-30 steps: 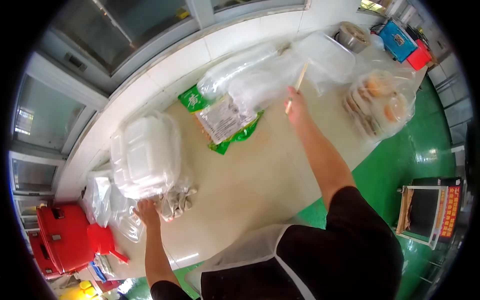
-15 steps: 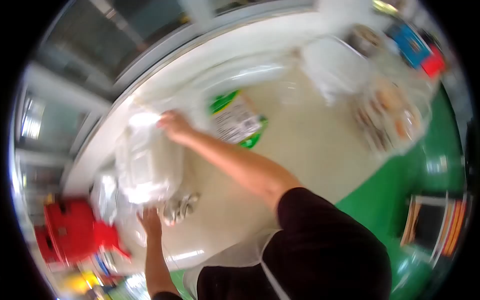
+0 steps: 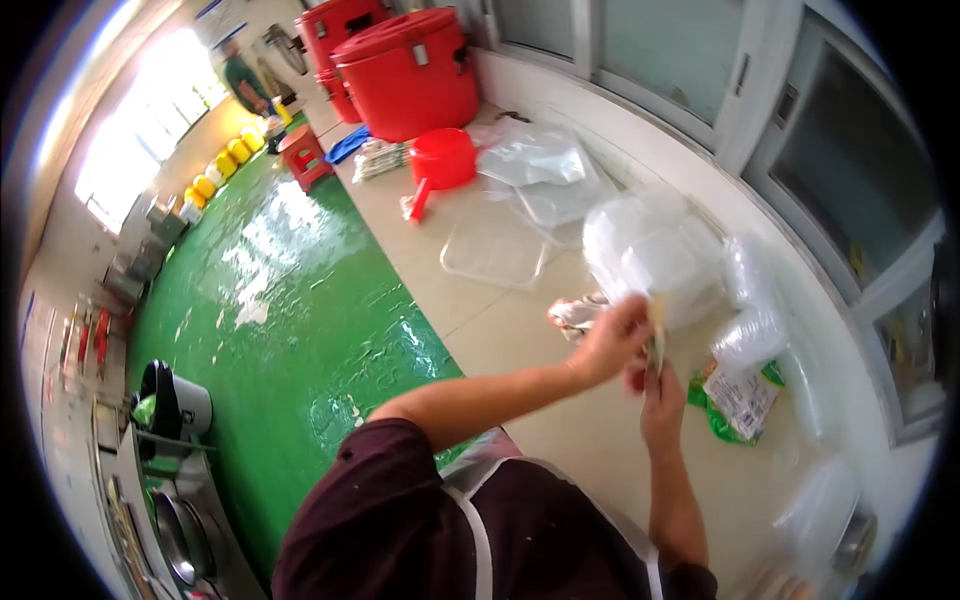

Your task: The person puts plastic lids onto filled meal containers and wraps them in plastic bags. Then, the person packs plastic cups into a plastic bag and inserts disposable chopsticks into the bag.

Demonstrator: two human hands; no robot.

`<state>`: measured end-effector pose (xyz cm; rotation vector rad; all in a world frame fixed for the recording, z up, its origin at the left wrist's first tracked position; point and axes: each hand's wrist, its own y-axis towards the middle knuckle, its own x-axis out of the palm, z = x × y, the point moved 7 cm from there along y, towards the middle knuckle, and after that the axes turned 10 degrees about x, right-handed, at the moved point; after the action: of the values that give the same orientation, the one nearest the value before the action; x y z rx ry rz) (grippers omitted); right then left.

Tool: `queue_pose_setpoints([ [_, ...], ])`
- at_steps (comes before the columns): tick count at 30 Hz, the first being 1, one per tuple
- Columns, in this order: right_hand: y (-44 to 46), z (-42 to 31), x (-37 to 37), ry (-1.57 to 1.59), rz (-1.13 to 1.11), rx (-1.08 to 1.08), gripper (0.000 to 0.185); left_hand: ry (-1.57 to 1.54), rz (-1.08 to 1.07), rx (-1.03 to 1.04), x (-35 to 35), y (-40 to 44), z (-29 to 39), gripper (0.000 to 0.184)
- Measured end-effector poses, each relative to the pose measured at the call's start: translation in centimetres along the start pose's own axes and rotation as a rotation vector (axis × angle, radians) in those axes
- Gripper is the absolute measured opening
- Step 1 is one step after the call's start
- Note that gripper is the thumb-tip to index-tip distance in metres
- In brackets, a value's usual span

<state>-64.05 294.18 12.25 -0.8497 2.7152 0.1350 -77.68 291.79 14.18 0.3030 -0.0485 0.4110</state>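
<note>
A thin pale stick (image 3: 657, 338) stands between my two hands, partly hidden by fingers and blurred. My left hand (image 3: 612, 342) is closed around its upper part. Lower down, my right hand (image 3: 661, 400) pinches the same stick, close to the left fingers. Just beyond them lies a stack of clear plastic containers (image 3: 655, 250) in plastic wrap. A crumpled cloth (image 3: 578, 316) is beside the stack, left of my left hand. To the right of my hands is a green and white printed bag (image 3: 738, 402), partly under clear plastic (image 3: 750, 338).
Along the counter (image 3: 470, 325) are a clear lid (image 3: 492, 250), plastic bags (image 3: 545, 160), a red dipper (image 3: 443, 158) and a large red barrel (image 3: 408, 75). A red stool (image 3: 303, 158) stands on the green floor (image 3: 290, 330). A person (image 3: 243, 82) is far off.
The view has swung left, showing the floor and barrels. My right hand has come from above the containers to my left hand, which has left the counter and now also grips the stick.
</note>
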Motion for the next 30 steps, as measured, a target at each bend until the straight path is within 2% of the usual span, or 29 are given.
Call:
queue_pose_setpoints([
  [1,-1.4,0.5,1.4,0.168,-0.120,0.187,0.024,-0.064,-0.065,-0.113,0.8,-1.3,-0.3,0.017],
  [3,-3.5,6.7,-0.7,-0.078,0.065,0.075,0.024,0.273,-0.164,0.004,-0.1,-3.7,1.1,0.030],
  [4,-5.0,9.5,-2.7,0.041,0.094,0.173,0.025,0.428,-0.235,0.082,-1.0,-5.2,1.6,0.036],
  [5,-6.8,12.4,-5.6,0.067,0.217,0.341,0.027,0.452,-0.219,0.046,-2.6,-6.6,0.3,0.038],
  [6,-8.6,14.4,-8.2,-0.008,0.372,0.342,0.027,0.482,-0.212,0.013,-5.3,-7.9,-1.6,0.040],
  [8,-12.9,18.3,-14.0,-0.163,0.691,0.338,0.028,0.559,-0.050,-0.063,-11.7,-10.4,-4.1,0.042],
  [10,-16.2,23.2,-18.5,-0.155,0.790,0.499,0.027,0.650,0.072,-0.221,-18.6,-12.2,-4.0,0.038],
  [12,-15.6,22.4,-17.7,-0.181,0.726,0.564,0.026,0.781,0.202,-0.283,-25.9,-12.9,-3.7,0.030],
  [13,-14.9,21.5,-16.9,-0.192,0.700,0.596,0.025,0.836,0.285,-0.226,-29.4,-12.8,-3.1,0.029],
  [16,-8.0,15.5,-8.2,-0.115,0.562,0.457,0.018,0.993,0.476,-0.138,-41.2,-10.1,-2.0,0.023],
  [18,-3.2,12.0,-1.1,-0.077,0.385,0.419,0.014,1.182,0.557,-0.051,-49.8,-7.1,-1.0,0.022],
  [20,-0.5,9.6,5.0,-0.144,0.285,0.391,0.011,1.151,0.723,0.021,-60.4,-3.1,-0.9,0.022],
  [22,2.3,8.9,11.5,-0.249,0.249,0.357,0.009,1.239,0.760,-0.041,-68.7,1.9,-1.0,0.020],
  [24,4.9,6.6,18.6,-0.211,0.215,0.384,0.008,1.359,0.722,-0.006,-74.9,7.3,-1.5,0.020],
  [26,6.7,3.8,24.5,-0.238,0.160,0.409,0.008,1.341,0.648,-0.013,-79.0,12.7,-2.1,0.018],
  [29,11.0,0.2,32.2,-0.315,0.054,0.425,0.008,1.435,0.408,0.060,-85.1,19.5,-6.8,0.017],
  [30,12.0,-0.4,33.6,-0.329,0.027,0.433,0.008,1.446,0.320,0.007,-86.7,21.3,-8.6,0.017],
])
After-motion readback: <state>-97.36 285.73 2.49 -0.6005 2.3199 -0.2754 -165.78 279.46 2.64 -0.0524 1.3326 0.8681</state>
